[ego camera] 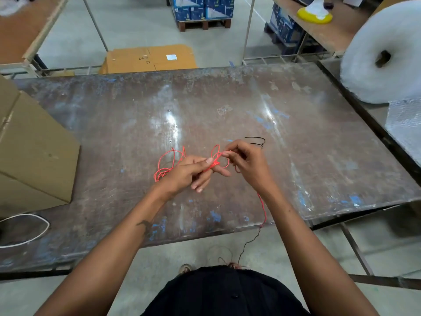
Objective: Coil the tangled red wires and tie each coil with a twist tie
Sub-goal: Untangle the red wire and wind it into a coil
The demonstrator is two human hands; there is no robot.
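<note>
Over a worn, scratched metal table (296, 133) with flecks of blue paint, a person winds thin, glossy red wire (215, 159) into small loops. The left hand (189, 173) pinches the gathered turns between thumb and forefinger, its other fingers loosely extended; the right hand (245, 159) grips a strand at its fingertips, just beside the left thumb. A looser tangle of the same red wire (165, 166) springs up behind the left hand, and a long tail (263, 206) runs from under the right wrist over the table's near edge toward the floor.

The wire looks springy and slick, so the pinched turns could likely fan open if the left thumb eases. The hanging tail may snag on the table's edge or drag the coil off line, and the loose tangle could knot tighter if pulled rather than fed. A thin black twist tie (256, 141), bent in a narrow hairpin, lies on the table just beyond the right hand; reaching for it one-handed risks releasing the coil.

A plain brown cardboard box (34, 151) stands well left of the hands, a fat roll of white bubble wrap (382, 53) far right.
</note>
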